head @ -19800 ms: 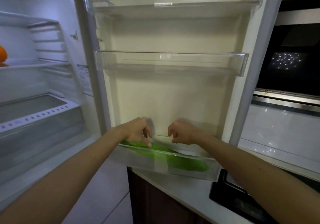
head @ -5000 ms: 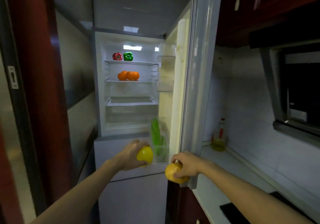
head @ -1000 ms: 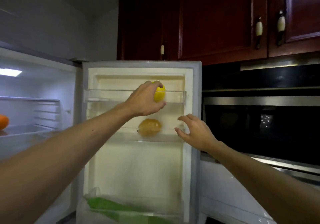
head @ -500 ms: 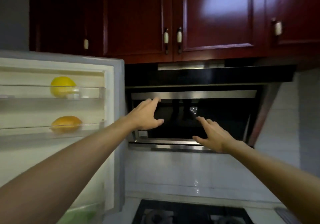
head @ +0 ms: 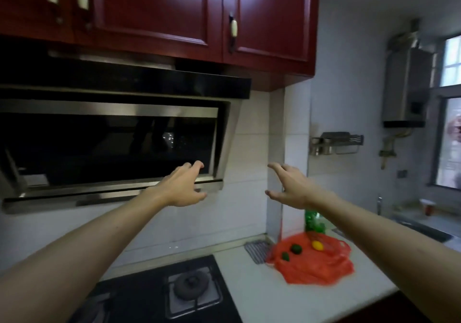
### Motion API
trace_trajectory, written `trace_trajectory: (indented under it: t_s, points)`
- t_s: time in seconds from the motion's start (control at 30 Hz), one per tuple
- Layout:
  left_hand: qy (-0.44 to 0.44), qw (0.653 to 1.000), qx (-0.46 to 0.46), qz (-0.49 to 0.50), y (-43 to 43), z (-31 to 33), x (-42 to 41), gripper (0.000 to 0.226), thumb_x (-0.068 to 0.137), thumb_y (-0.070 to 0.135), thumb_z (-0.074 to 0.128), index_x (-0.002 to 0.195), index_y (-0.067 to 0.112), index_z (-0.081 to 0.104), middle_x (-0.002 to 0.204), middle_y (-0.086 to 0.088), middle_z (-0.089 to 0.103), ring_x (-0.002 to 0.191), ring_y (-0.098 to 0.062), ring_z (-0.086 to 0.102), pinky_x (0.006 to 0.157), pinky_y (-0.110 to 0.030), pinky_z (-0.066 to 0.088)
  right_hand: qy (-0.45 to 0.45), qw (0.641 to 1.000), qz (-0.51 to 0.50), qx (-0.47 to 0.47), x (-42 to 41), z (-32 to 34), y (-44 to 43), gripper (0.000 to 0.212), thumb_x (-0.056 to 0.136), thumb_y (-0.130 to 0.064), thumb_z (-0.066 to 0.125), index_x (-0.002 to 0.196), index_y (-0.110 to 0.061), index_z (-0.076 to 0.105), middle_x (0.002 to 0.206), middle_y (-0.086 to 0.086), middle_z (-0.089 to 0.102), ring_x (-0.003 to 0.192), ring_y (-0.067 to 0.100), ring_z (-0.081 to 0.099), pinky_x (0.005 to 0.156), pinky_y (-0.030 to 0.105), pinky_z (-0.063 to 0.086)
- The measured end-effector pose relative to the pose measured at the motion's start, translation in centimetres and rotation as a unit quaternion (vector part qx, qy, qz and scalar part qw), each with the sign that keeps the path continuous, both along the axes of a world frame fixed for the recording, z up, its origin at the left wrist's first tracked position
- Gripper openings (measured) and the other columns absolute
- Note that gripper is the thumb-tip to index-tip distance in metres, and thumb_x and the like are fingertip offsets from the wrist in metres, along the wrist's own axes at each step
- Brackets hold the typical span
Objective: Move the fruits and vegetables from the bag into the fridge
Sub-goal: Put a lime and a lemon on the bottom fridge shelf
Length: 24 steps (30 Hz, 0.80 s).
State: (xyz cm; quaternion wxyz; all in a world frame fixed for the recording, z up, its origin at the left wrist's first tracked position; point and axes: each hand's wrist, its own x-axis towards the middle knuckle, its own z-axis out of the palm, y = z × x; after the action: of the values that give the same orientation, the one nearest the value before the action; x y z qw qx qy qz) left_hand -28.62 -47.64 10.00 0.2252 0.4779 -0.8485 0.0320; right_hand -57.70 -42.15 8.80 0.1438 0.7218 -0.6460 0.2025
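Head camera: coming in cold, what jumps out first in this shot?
The bright orange-red bag on the white counter, lower right, bears a yellow fruit, a larger green fruit and a smaller green fruit. Then the two empty hands, raised and spread open: the left hand before the dark range hood, the right hand before the white tiles.

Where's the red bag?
In the head view, the red bag lies lower right on the white counter, right of the stove, in front of a green bottle.
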Motion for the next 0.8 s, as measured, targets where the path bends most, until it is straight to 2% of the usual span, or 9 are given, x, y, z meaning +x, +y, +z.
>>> trace_trajectory:
  t_s: [0.2, 0.5, 0.63, 0.8]
  points:
    - [-0.013, 0.997, 0.043, -0.069, -1.5, -5.1, -9.7, 0.083, 0.082, 0.046, 0.064, 0.147, 0.017, 0.023, 0.149, -0.008, 0.034, 0.136, -0.023, 0.036, 0.111, -0.040, 0.034, 0.001, 0.995, -0.086, 0.046, -9.0, -3.5, 3.7, 0.076, 0.086, -0.049, 0.059, 0.147, -0.020, 0.023, 0.131, 0.014, 0.047, 0.118, 0.032, 0.047, 0.093, 0.039, 0.043]
    - [-0.043, 0.981, 0.103, -0.158, -4.1, -11.6, -21.0, 0.083, 0.077, 0.049, 0.060, 0.145, 0.019, 0.025, 0.141, -0.012, 0.040, 0.126, -0.027, 0.043, 0.101, -0.044, 0.044, -0.006, 0.982, -0.160, 0.101, -17.5, -8.5, 6.6, 0.077, 0.085, -0.052, 0.057, 0.147, -0.021, 0.024, 0.133, 0.013, 0.046, 0.123, 0.034, 0.046, 0.099, 0.046, 0.044]
    - [-0.053, 0.974, 0.117, -0.188, -6.4, -14.3, -25.1, 0.080, 0.076, 0.050, 0.059, 0.143, 0.019, 0.027, 0.136, -0.014, 0.045, 0.123, -0.030, 0.046, 0.100, -0.043, 0.044, 0.010, 0.974, -0.191, 0.125, -20.4, -10.3, 5.8, 0.074, 0.087, -0.050, 0.056, 0.146, -0.021, 0.023, 0.141, 0.012, 0.038, 0.129, 0.032, 0.039, 0.099, 0.046, 0.044]
    - [-0.047, 0.966, 0.134, -0.218, -10.9, -16.7, -29.2, 0.079, 0.074, 0.052, 0.062, 0.140, 0.019, 0.032, 0.133, -0.011, 0.046, 0.113, -0.025, 0.054, 0.095, -0.040, 0.048, 0.006, 0.968, -0.204, 0.147, -23.7, -12.1, 3.1, 0.072, 0.086, -0.052, 0.055, 0.144, -0.022, 0.025, 0.139, 0.009, 0.040, 0.126, 0.031, 0.041, 0.098, 0.047, 0.044]
